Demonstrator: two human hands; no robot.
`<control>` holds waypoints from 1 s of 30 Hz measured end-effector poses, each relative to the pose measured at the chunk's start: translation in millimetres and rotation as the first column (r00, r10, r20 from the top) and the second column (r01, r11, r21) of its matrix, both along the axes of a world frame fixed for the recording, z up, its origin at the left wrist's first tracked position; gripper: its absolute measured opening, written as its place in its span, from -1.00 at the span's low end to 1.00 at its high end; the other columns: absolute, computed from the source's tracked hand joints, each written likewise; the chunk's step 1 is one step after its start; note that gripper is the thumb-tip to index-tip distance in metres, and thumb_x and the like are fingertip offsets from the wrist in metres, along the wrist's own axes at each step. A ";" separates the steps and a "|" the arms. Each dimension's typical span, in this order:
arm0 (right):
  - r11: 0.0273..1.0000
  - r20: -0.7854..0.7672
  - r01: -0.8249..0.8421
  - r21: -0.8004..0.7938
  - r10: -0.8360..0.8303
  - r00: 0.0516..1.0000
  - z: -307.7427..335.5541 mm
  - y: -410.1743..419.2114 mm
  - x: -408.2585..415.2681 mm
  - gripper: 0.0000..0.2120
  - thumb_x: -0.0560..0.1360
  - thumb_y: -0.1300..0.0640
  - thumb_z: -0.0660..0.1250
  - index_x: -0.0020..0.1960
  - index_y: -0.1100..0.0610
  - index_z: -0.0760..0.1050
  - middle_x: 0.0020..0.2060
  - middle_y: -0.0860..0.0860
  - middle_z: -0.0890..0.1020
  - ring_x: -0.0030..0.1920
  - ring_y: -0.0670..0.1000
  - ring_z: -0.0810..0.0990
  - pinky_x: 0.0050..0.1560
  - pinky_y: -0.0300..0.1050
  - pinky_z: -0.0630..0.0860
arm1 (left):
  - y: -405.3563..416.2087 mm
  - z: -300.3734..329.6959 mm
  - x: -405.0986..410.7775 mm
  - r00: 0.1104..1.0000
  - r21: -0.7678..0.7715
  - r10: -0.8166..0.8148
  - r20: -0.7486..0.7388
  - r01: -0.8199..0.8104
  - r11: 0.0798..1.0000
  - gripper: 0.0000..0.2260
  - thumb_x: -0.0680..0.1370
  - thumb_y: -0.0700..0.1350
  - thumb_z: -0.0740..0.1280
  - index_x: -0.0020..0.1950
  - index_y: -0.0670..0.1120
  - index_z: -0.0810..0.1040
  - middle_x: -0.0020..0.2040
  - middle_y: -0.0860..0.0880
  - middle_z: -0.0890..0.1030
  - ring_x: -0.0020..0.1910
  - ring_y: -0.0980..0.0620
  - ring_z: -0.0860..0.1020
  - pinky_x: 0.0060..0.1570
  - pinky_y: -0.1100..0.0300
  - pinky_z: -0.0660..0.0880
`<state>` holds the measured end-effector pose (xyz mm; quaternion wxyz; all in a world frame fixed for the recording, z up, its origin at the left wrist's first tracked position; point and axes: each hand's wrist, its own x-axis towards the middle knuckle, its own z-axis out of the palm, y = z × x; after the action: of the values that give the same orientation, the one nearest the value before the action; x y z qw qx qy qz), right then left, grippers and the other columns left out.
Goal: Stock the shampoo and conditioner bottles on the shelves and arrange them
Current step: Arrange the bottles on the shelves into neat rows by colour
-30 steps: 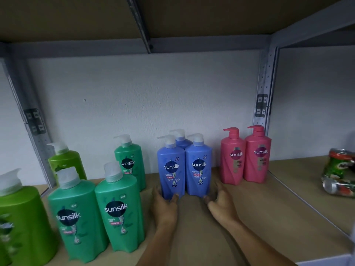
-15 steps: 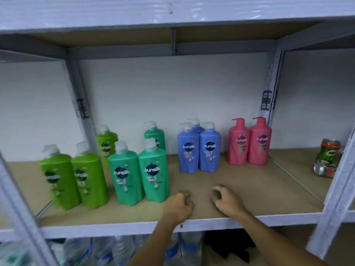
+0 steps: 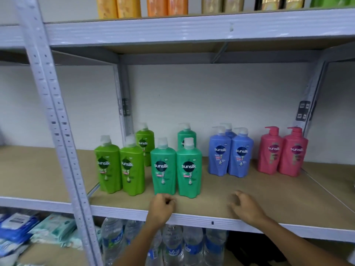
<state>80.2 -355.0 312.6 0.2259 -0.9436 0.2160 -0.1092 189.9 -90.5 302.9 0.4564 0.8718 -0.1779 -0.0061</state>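
A pale grey metal shelving unit (image 3: 192,29) fills the frame, its perforated upright (image 3: 55,120) slanting down the left side. Brown board decks (image 3: 269,192) sit on the steel rails. A plain white wall (image 3: 211,96) runs behind, evenly lit. Bottled water (image 3: 172,244) lines the lower centre tier.

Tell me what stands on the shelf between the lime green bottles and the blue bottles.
In the head view, three teal green bottles stand between the lime green bottles and the blue bottles: two in front, one behind.
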 end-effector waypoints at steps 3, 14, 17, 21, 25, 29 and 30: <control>0.997 0.145 -0.081 0.017 0.078 0.986 40.4 18.9 21.8 -0.64 0.51 0.13 0.34 0.30 0.14 0.48 0.23 0.04 0.58 0.25 0.08 0.53 0.26 -0.10 0.39 | 24.6 -0.7 15.0 0.983 -0.101 0.181 -0.030 -0.183 0.978 -0.89 0.51 -0.21 0.37 -0.04 -0.17 0.68 -0.11 -0.06 0.69 -0.10 0.05 0.60 -0.12 0.30 0.41; 0.900 0.384 -0.409 -0.153 0.435 0.814 202.1 94.5 89.5 -0.77 0.54 0.17 0.32 0.17 0.13 0.61 -0.17 -0.07 0.66 -0.13 -0.06 0.65 0.00 -0.15 0.55 | 22.7 -6.9 49.9 0.983 -0.366 0.170 -0.062 -0.181 0.913 -0.31 0.37 -0.04 0.55 0.42 -0.07 0.34 0.28 0.01 0.54 0.22 0.03 0.51 0.24 0.01 0.49; 0.870 0.361 -0.400 -0.287 0.485 0.796 215.3 92.1 107.7 -0.78 0.55 0.14 0.32 0.16 0.10 0.61 -0.18 -0.05 0.66 -0.16 -0.07 0.61 0.03 -0.09 0.55 | 19.2 -9.0 56.3 0.988 -0.412 0.139 -0.070 -0.156 0.898 -0.27 0.37 0.01 0.54 0.45 -0.06 0.29 0.25 0.05 0.55 0.17 0.09 0.54 0.20 0.06 0.52; 0.754 0.087 -0.545 -0.367 0.611 0.787 219.7 101.4 133.5 -0.69 0.58 0.12 0.29 0.31 -0.05 0.50 0.12 -0.03 0.63 0.08 -0.05 0.57 0.21 -0.05 0.48 | 22.1 -19.4 61.5 0.993 -0.319 0.117 0.008 -0.109 0.942 -0.32 0.34 0.24 0.42 0.41 0.10 0.33 0.21 0.16 0.58 0.17 0.14 0.56 0.15 0.06 0.55; 0.685 -0.127 -0.638 -0.352 0.641 0.757 216.7 115.5 155.0 -0.60 0.60 0.17 0.23 0.37 -0.18 0.41 0.39 -0.06 0.45 0.36 0.00 0.43 0.37 0.02 0.37 | 22.9 -21.6 61.6 0.992 -0.309 0.125 0.030 -0.110 0.945 -0.37 0.37 0.20 0.40 0.40 0.13 0.33 0.21 0.17 0.58 0.17 0.13 0.55 0.15 0.06 0.55; 0.672 -0.180 -0.664 -0.328 0.645 0.742 216.1 128.1 161.5 -0.63 0.60 0.20 0.25 0.34 -0.10 0.48 0.29 -0.01 0.55 0.16 -0.09 0.55 0.12 -0.23 0.43 | 22.0 -21.0 61.2 0.989 -0.298 0.141 0.052 -0.119 0.947 -0.40 0.44 0.06 0.45 0.43 0.09 0.32 0.22 0.14 0.58 0.18 0.11 0.55 0.16 0.12 0.54; 0.686 -0.164 -0.659 -0.308 0.644 0.747 217.6 129.4 161.5 -0.65 0.59 0.20 0.27 0.32 -0.09 0.50 0.22 0.00 0.60 0.03 -0.15 0.57 -0.01 -0.28 0.42 | 21.3 -21.2 61.4 0.987 -0.296 0.151 0.063 -0.126 0.947 -0.40 0.44 0.05 0.46 0.43 0.07 0.32 0.21 0.13 0.59 0.17 0.10 0.55 0.15 0.14 0.54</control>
<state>241.7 -225.6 530.2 0.0757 -0.9849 -0.1511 -0.0379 251.3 -69.2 281.7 0.5711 0.8049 -0.1343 0.0892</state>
